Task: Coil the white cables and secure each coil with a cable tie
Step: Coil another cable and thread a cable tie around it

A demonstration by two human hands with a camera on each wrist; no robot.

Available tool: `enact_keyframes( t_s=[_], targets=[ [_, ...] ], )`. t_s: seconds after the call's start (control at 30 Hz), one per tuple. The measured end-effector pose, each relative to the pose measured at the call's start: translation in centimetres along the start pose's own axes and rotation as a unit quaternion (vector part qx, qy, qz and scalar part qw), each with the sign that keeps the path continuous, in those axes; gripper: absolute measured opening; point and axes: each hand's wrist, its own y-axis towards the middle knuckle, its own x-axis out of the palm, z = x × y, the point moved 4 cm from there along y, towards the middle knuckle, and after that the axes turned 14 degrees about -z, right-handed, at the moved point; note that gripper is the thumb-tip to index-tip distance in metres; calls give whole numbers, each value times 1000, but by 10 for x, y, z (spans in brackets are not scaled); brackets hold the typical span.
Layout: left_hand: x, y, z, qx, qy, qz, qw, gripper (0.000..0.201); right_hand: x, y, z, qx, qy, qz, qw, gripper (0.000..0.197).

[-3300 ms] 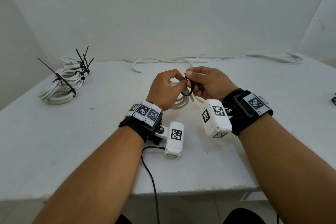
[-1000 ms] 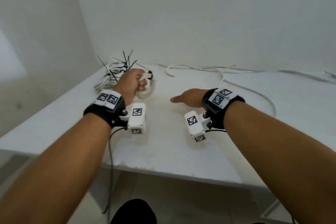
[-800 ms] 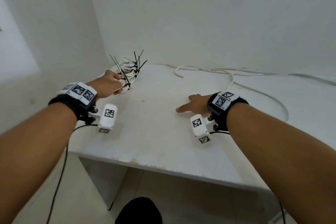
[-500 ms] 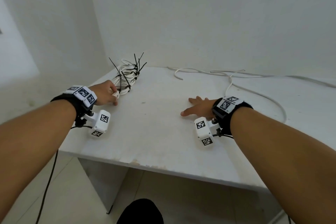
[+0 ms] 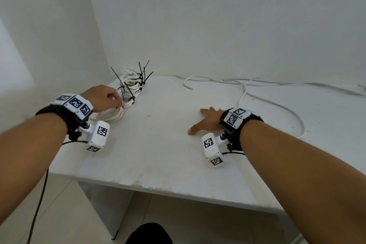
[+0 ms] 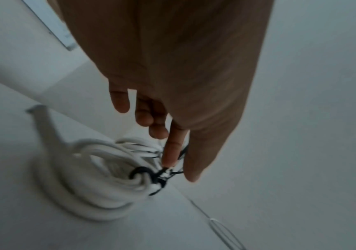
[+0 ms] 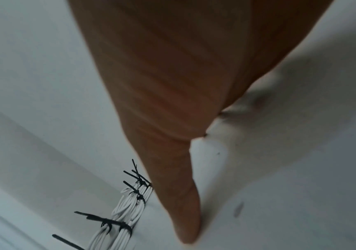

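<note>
A freshly tied white cable coil lies at the table's left edge, a black cable tie around it. My left hand hovers just over it with fingers nearly straight. In the left wrist view the index fingertip touches the tie's head and the thumb stands apart. Behind it lies a pile of tied coils with black tie tails sticking up, also seen in the right wrist view. My right hand lies flat on the table, palm down, holding nothing.
Loose white cables run along the back of the white table, and one loops down toward my right wrist. The wall stands close behind and to the left. The table's front edge is chipped.
My left hand carried the tied coil from the middle to the left, set it beside the pile and loosened its grip. My right hand let go and settled flat on the table.
</note>
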Motion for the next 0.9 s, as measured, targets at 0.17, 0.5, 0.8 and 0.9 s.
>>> enact_keyframes(
  t_s=[0.17,0.5,0.8,0.9],
  targets=[
    [3,7,68,90,-28,-34,995,15,-8,5,3,15,0,5,1000,132],
    [52,140,175,68,-91,-133,985,37,-9,12,7,15,8,-15,1000,130],
    [76,216,207,26,107,-134,985,47,-11,24,8,26,6,-35,999,144],
    [74,219,206,22,134,-104,985,45,-11,26,10,25,6,-39,999,143]
  ],
)
